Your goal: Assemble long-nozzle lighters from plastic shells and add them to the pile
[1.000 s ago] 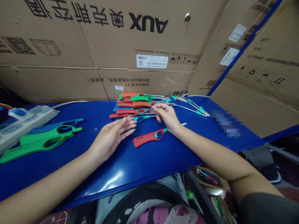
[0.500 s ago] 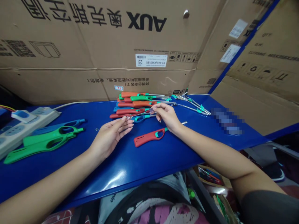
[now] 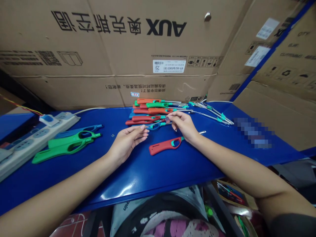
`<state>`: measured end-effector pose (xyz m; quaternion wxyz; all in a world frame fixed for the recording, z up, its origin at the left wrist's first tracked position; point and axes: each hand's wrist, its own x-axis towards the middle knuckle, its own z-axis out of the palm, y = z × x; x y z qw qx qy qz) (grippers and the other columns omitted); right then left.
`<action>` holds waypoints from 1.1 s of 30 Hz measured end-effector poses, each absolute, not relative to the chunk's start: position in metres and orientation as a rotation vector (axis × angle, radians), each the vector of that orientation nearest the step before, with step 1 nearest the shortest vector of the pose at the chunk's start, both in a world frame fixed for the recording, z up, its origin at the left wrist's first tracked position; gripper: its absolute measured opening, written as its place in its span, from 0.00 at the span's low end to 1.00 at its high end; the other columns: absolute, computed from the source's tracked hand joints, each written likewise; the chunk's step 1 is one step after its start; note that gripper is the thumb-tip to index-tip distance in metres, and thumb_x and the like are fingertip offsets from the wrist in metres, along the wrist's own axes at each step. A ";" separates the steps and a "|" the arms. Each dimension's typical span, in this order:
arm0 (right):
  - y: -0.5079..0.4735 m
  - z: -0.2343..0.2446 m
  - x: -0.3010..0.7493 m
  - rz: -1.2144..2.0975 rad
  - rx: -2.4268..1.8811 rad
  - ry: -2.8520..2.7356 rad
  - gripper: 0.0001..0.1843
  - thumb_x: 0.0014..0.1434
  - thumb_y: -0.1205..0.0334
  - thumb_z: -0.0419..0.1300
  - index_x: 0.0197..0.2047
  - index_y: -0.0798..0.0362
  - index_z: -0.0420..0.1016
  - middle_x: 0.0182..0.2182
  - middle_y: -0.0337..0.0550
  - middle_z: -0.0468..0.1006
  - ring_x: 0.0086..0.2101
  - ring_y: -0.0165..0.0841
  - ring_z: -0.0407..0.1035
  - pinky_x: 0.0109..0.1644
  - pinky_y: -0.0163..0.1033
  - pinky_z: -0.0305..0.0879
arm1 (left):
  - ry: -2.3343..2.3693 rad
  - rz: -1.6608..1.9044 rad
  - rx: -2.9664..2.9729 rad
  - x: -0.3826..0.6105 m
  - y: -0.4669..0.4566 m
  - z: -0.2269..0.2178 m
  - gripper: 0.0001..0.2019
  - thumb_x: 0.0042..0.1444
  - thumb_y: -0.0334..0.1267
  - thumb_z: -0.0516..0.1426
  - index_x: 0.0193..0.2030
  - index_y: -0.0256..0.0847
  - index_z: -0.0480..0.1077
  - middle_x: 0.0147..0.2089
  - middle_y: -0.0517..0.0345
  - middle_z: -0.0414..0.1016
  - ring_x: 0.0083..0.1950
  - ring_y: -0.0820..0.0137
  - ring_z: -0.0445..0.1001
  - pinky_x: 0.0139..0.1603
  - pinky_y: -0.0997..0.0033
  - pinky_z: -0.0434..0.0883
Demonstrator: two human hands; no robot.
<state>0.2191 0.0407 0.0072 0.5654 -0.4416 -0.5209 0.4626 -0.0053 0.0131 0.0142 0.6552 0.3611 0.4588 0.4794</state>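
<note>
My right hand (image 3: 183, 125) pinches the reddish, see-through handle of a small screwdriver (image 3: 155, 123), raised over the blue table. The thumb and forefinger of my left hand (image 3: 129, 141) close on the tip of its thin shaft; whether a tiny part sits there is too small to tell. Below my right wrist lies a red gas lighter (image 3: 163, 146) with a teal trigger and metal nozzle. Just behind the hands is a pile of lighters (image 3: 148, 110) in red, orange, green and blue.
Metal rods with teal pieces (image 3: 212, 112) lie at the back right, by a blurred-out patch. On the left are two green lighter shells (image 3: 64, 148), a blue one (image 3: 79, 131) and a white power strip (image 3: 37, 138). Tiny pins (image 3: 112, 135) lie nearby. Cardboard (image 3: 118, 65) walls the back.
The whole view has shifted, so everything appears farther right. My hands keep the same hold on the screwdriver; the things on the table stay in place.
</note>
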 end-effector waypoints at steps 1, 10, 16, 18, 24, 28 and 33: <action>0.041 0.007 0.219 1.091 -1.038 -1.228 0.11 0.51 0.54 0.67 0.33 0.53 0.76 0.24 0.36 0.78 0.15 0.21 0.59 0.18 0.31 0.54 | 1.034 1.081 0.835 -0.006 0.013 0.014 0.08 0.52 0.36 0.70 0.37 0.34 0.80 0.36 0.52 0.83 0.35 0.74 0.80 0.41 0.77 0.77; 0.043 0.012 0.223 0.977 -0.983 -1.241 0.21 0.54 0.45 0.68 0.37 0.55 0.77 0.23 0.34 0.72 0.15 0.20 0.58 0.18 0.31 0.54 | 1.021 1.027 1.028 -0.007 0.011 0.009 0.17 0.44 0.44 0.73 0.38 0.36 0.81 0.36 0.51 0.83 0.35 0.72 0.79 0.39 0.75 0.77; 0.041 0.015 0.224 0.967 -0.982 -1.268 0.20 0.56 0.44 0.66 0.37 0.54 0.78 0.22 0.33 0.70 0.16 0.21 0.59 0.18 0.31 0.55 | 1.003 1.010 1.109 -0.004 0.006 0.011 0.17 0.41 0.43 0.74 0.37 0.36 0.82 0.35 0.52 0.83 0.33 0.72 0.78 0.38 0.75 0.76; 0.040 0.016 0.224 0.956 -0.981 -1.275 0.20 0.57 0.44 0.66 0.37 0.54 0.78 0.21 0.33 0.70 0.16 0.21 0.58 0.18 0.31 0.55 | 1.005 1.015 1.112 -0.004 0.006 0.011 0.17 0.42 0.43 0.74 0.37 0.36 0.82 0.35 0.52 0.83 0.33 0.72 0.78 0.38 0.74 0.76; 0.039 0.017 0.224 0.912 -0.988 -1.306 0.22 0.57 0.42 0.65 0.39 0.54 0.79 0.21 0.32 0.69 0.16 0.21 0.58 0.18 0.31 0.55 | 1.015 1.028 1.122 -0.005 0.007 0.011 0.17 0.43 0.44 0.73 0.37 0.36 0.81 0.36 0.50 0.83 0.33 0.70 0.79 0.39 0.71 0.76; 0.040 0.016 0.225 0.880 -1.004 -1.318 0.23 0.57 0.41 0.64 0.40 0.54 0.78 0.21 0.32 0.69 0.16 0.22 0.58 0.18 0.32 0.55 | 1.012 1.021 1.132 -0.004 0.006 0.012 0.17 0.43 0.44 0.73 0.37 0.36 0.81 0.36 0.50 0.84 0.33 0.70 0.78 0.38 0.71 0.76; 0.037 0.019 0.224 0.820 -0.954 -1.363 0.22 0.57 0.41 0.65 0.40 0.52 0.77 0.22 0.34 0.70 0.18 0.23 0.58 0.20 0.33 0.55 | 1.025 1.020 1.155 -0.004 0.006 0.013 0.17 0.43 0.44 0.73 0.36 0.37 0.82 0.36 0.51 0.84 0.32 0.71 0.78 0.36 0.73 0.76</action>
